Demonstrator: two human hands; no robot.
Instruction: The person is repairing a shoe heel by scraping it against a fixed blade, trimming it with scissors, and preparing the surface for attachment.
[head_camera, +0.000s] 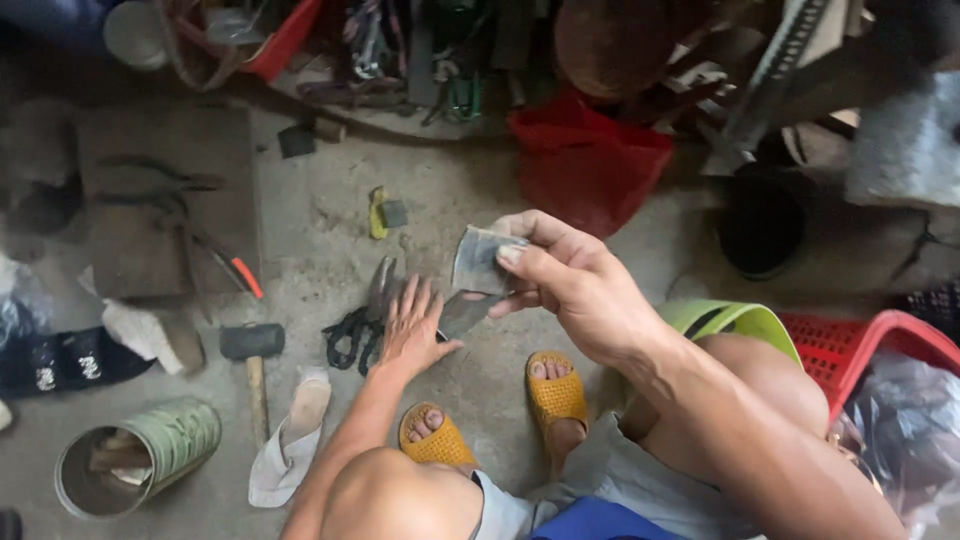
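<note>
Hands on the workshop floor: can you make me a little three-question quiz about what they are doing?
1. True or false: the right hand holds a flat grey metal piece.
2. What does the left hand reach down toward: (a) the black-handled shears, (b) the tin can, (c) the red basket?
3. What colour are the sandals?

Key: 1 true. 2 (a). 3 yellow-orange.
</note>
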